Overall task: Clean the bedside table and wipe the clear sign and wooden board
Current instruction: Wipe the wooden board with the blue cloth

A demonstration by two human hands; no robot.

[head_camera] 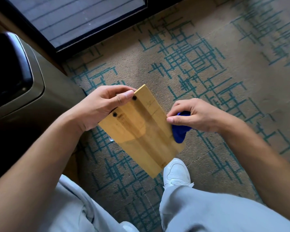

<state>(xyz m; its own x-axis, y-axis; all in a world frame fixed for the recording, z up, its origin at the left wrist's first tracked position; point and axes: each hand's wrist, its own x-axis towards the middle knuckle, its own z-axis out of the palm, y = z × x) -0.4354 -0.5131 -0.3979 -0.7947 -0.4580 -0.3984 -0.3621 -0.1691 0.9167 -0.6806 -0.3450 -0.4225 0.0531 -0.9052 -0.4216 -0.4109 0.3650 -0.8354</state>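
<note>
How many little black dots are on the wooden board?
2. One small round black dot sits near the top corner of the yellow wooden board, by the left hand's thumb. The other sits lower left. The hand may hide more.

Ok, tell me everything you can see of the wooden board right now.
The rectangular yellow-brown wooden board looks like bamboo strips, with two small dark round fasteners near its upper left corner and a darker shaded patch mid-face. It is held in the air above the patterned carpet, tilted diagonally. The left hand grips its upper left corner; the right hand presses a blue cloth against its right edge.
</note>
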